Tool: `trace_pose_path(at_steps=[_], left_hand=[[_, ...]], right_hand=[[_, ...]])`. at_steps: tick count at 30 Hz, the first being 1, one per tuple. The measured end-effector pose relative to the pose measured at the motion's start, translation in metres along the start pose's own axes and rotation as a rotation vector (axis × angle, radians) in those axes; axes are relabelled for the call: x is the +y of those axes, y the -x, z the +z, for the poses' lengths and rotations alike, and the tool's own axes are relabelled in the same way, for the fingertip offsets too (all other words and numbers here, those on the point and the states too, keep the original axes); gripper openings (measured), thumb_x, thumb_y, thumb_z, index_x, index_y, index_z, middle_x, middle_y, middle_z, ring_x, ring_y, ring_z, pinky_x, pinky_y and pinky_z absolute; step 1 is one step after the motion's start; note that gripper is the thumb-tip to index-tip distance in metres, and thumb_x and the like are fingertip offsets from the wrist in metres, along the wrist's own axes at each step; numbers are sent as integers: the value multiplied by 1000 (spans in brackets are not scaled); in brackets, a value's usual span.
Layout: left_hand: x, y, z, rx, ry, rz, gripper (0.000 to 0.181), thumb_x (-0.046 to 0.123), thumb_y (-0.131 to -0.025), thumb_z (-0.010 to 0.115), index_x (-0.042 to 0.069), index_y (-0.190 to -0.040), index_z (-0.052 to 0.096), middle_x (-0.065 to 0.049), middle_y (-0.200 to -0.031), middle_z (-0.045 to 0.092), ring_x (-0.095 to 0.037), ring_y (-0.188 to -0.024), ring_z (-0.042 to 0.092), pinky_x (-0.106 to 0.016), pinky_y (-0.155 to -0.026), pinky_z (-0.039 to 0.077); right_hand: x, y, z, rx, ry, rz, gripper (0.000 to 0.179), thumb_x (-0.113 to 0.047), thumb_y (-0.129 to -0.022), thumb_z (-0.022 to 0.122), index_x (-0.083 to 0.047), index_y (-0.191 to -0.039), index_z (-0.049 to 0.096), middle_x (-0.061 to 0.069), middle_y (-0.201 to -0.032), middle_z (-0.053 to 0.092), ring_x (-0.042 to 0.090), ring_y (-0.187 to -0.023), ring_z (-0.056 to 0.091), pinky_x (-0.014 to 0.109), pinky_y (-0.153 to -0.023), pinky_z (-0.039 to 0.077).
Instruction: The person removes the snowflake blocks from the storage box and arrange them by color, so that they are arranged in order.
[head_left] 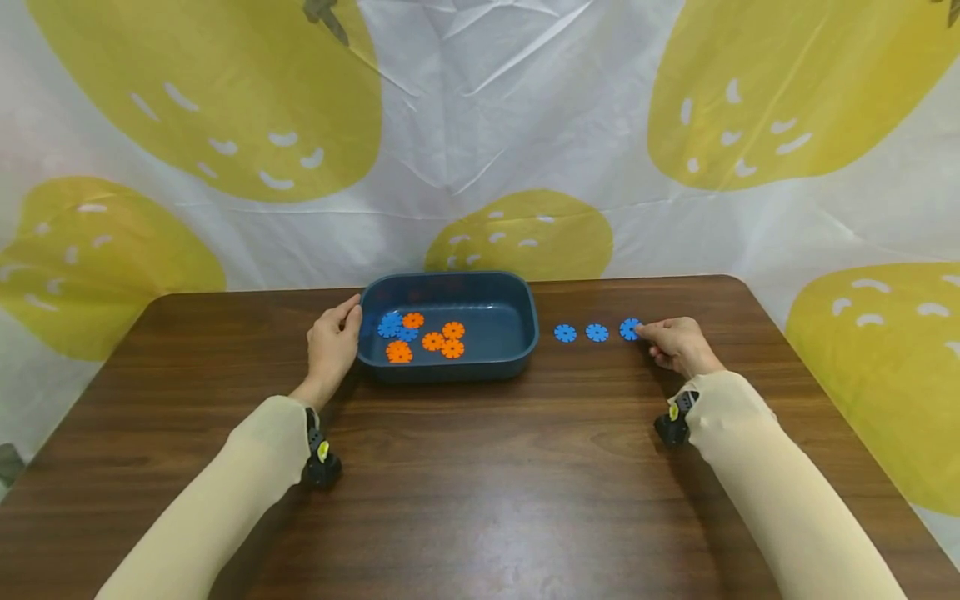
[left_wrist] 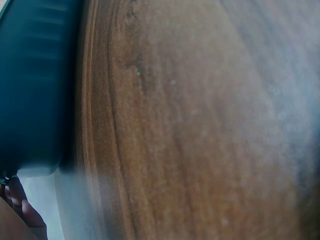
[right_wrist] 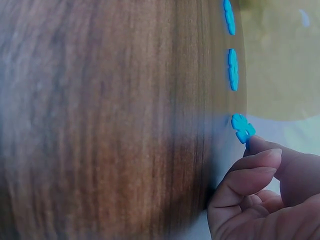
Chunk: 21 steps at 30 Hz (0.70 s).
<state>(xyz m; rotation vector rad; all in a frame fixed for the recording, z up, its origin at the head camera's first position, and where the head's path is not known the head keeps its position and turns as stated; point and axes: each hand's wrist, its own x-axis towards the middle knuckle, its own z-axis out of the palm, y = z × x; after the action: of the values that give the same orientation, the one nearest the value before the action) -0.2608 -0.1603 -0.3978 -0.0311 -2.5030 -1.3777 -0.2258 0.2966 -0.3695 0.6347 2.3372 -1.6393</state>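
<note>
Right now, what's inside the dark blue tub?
In the tub, orange discs and blue discs lie in small groups, some overlapping. I can't see what the top ones cover, so I can't tell exactly how many there are.

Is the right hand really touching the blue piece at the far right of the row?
Touching. The right wrist view shows it: the right hand pinches that blue piece at its edge, with no gap between them.

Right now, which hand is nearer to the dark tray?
Left. The left hand touches the dark tray, at its left end; the right hand is apart, beyond its right end.
</note>
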Motion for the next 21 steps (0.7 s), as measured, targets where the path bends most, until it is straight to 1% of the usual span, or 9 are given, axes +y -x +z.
trace_pose_path(at_steps=[7,10,15,19,21], left_hand=[[0,0,0,-10,5,-10,40,25,-101,44,7,-136,51,-19,-128,55,-33,-113,53,-46,-93,44],[0,0,0,-19,11,-14,41,26,-101,44,8,-137,51,-19,-128,54,-33,-112,53,-46,-91,45],[-1,0,0,-20,16,-11,41,27,-101,44,8,-136,51,-19,-128,55,-33,-111,53,-46,-91,45],[0,0,0,-14,11,-10,40,26,-100,45,9,-136,52,-19,-128,55,-33,-113,53,-46,-93,44],[0,-1,0,-12,8,-11,40,26,-100,45,9,-136,52,-19,-128,55,-33,-114,53,-46,-94,44]], right_hand=[[1,-3,1,18,11,-5,23,-15,-95,54,5,-107,54,-7,-60,48,-1,-47,46,15,-49,43],[2,-5,1,26,34,-13,25,-15,-94,55,6,-107,55,-8,-61,50,-1,-46,46,16,-49,44],[2,-8,0,54,110,-23,26,-15,-93,57,8,-105,57,-8,-57,51,1,-47,47,18,-49,44],[2,-10,0,80,172,-28,25,-15,-91,59,8,-101,59,-8,-53,50,2,-47,47,19,-48,44],[2,-10,0,88,199,-37,27,-15,-90,59,10,-102,60,-7,-53,50,3,-48,47,19,-48,45]])
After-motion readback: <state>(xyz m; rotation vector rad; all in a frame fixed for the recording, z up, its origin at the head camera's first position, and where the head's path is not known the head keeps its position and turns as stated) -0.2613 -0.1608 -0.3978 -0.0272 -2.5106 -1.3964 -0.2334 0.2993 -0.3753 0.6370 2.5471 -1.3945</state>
